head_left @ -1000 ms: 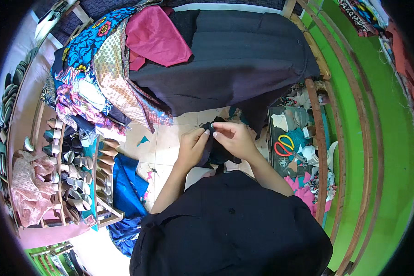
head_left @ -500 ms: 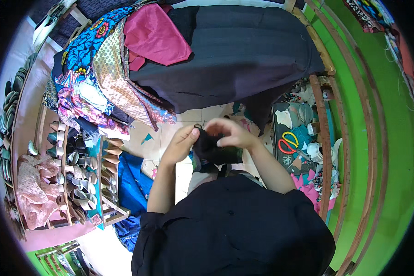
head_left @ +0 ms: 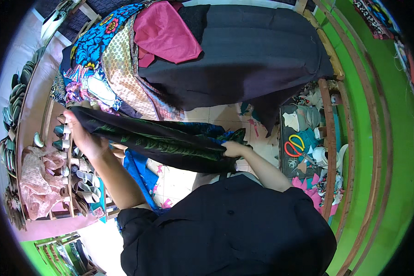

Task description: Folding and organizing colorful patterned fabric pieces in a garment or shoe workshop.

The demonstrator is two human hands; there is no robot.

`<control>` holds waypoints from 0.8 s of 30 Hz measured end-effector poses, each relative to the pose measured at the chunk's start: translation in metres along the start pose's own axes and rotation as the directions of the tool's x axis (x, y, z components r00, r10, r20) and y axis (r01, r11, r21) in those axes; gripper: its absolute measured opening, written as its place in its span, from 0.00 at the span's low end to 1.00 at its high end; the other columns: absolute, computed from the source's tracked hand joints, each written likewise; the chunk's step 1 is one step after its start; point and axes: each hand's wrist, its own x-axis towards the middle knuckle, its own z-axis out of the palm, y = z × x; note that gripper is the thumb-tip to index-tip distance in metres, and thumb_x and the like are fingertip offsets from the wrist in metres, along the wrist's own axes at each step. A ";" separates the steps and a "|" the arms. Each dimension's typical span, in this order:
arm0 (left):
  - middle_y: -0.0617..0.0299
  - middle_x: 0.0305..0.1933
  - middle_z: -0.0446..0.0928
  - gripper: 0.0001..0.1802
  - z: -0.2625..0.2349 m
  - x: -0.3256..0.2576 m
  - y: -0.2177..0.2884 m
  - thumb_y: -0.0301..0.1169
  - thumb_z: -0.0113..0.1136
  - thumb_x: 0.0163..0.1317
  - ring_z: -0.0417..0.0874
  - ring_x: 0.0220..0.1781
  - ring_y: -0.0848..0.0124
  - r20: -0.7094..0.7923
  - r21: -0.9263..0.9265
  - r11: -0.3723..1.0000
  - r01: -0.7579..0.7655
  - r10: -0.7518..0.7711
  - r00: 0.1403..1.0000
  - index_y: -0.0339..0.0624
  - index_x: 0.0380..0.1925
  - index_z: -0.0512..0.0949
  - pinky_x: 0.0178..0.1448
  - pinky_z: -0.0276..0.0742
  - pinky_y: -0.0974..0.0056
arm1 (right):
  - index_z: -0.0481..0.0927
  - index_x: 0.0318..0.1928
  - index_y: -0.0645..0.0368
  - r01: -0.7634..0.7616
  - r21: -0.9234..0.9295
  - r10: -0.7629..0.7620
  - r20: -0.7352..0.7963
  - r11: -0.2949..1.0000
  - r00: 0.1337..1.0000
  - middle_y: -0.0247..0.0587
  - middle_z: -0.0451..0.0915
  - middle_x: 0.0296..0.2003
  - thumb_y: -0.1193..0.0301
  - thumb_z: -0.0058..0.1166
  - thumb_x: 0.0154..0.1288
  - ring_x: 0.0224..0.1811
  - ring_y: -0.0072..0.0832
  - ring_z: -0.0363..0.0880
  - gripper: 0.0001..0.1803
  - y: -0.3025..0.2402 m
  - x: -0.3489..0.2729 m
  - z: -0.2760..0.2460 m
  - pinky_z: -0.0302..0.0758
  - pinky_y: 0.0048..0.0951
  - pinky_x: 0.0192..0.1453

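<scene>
1. Stretching a dark cloth with green leaf print (head_left: pixel 156 142) between both hands, pulled into a long band so that its length and edge show.
2. Gripping one end with the left hand (head_left: pixel 85 135), arm reaching out to the left over a wooden rack of thread cones (head_left: pixel 71 158); fingers curled shut around the bunched cloth.
3. Holding the other end with the right hand (head_left: pixel 234 148), close in front of the body; fingers closed on the gathered fabric, though exactly how they are pinching cannot be told.
4. Hanging in the air above the tiled floor (head_left: pixel 216 115), not resting on anything, sagging slightly toward the right hand.
5. Lying beyond it, a large black fabric (head_left: pixel 244 50) draped over the tabletop (head_left: pixel 324 39), with a magenta piece (head_left: pixel 163 32) and patterned cloths (head_left: pixel 117 69) piled at its left.
6. Sitting on a side shelf to the right, red and yellow-handled scissors (head_left: pixel 294 145) among cloth scraps, within easy reach.
</scene>
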 end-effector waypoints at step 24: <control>0.48 0.46 0.72 0.43 0.071 -0.138 -0.113 0.34 0.67 0.39 0.73 0.48 0.61 0.566 0.700 0.713 0.044 -0.591 0.575 0.47 0.58 0.58 0.55 0.65 0.62 | 0.77 0.33 0.62 0.751 0.018 -0.503 -0.732 0.660 0.460 0.42 0.77 0.39 0.83 0.44 0.47 0.43 0.36 0.75 0.11 -0.106 -0.105 -0.073 0.69 0.30 0.50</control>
